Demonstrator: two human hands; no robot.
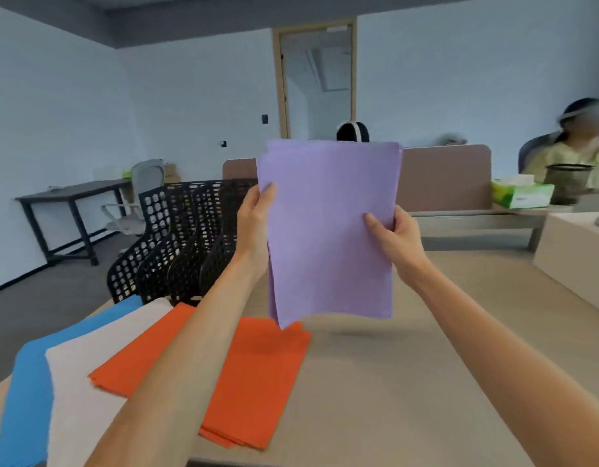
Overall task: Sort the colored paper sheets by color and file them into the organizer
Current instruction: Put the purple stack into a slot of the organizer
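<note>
A stack of purple sheets [328,227] is held upright above the table, lifted clear of it. My left hand [256,220] grips its left edge with the thumb on the front. My right hand [391,239] grips the right edge the same way. On the table at the lower left lie three flat piles: orange sheets [257,375], pale beige sheets [79,392] and blue sheets [25,399]. The black perforated organizer [176,241] with several upright dividers stands behind them at the table's far left, just left of the purple stack.
The beige table [392,382] stretches to the right of the orange pile. A low brown partition [446,176] stands behind. A green tissue box [522,193] and a mesh pen cup [568,183] sit at the right, near a seated person [574,143]. A beige box [574,257] stands at right.
</note>
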